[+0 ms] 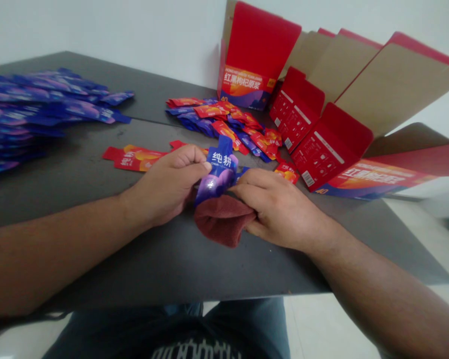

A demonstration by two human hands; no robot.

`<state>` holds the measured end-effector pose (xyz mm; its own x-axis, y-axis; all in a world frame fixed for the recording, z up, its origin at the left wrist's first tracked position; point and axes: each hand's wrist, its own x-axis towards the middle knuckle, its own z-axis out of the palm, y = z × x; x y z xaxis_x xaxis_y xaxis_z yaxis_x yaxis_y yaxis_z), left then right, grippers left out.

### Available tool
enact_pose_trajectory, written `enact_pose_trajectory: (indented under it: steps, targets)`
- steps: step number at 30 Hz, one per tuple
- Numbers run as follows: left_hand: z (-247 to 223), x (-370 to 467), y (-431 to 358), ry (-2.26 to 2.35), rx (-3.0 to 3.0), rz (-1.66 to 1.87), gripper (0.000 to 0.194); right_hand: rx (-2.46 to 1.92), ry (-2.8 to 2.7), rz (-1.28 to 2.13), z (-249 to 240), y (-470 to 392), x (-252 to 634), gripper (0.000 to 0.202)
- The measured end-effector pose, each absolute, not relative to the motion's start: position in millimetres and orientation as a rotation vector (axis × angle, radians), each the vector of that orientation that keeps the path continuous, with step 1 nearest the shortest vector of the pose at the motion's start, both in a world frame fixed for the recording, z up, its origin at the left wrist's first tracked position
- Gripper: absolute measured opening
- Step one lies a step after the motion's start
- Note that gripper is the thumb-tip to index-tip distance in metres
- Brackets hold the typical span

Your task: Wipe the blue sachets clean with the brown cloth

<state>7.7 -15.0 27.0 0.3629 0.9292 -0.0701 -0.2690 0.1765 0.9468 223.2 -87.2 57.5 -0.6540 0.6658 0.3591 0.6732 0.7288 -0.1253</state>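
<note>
Pinched between the thumb and fingers of my left hand is the left edge of a blue-purple sachet, which stands tilted above the dark table. My right hand is closed on a reddish-brown cloth, folded against the sachet's lower end. The sachet's bottom is hidden by the cloth. A red-orange sachet lies flat just beyond my left wrist. Behind both hands lies a mixed pile of red and blue sachets.
A large heap of blue sachets covers the table's left side. Open red cartons stand at the back right, among them an upright one and a nearer one. The table's front edge is close to my legs.
</note>
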Motion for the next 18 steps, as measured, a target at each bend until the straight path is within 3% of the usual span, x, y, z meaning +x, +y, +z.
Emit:
enact_pose_trajectory:
  steps: [5, 12, 18]
  targets:
    - [29.2, 8.0, -15.4, 0.753, 0.984, 0.96, 0.018, -1.193, -2.278, -0.161, 61.5, -83.7, 229.4, 0.01]
    - [29.2, 4.3, -11.9, 0.757, 0.977, 0.984, 0.024, -0.989, -2.557, 0.046, 60.2, -84.6, 225.0, 0.005]
    - [35.5, 6.4, -15.4, 0.752, 0.943, 0.962, 0.021, -1.107, -2.356, -0.026, 58.3, -83.0, 228.2, 0.014]
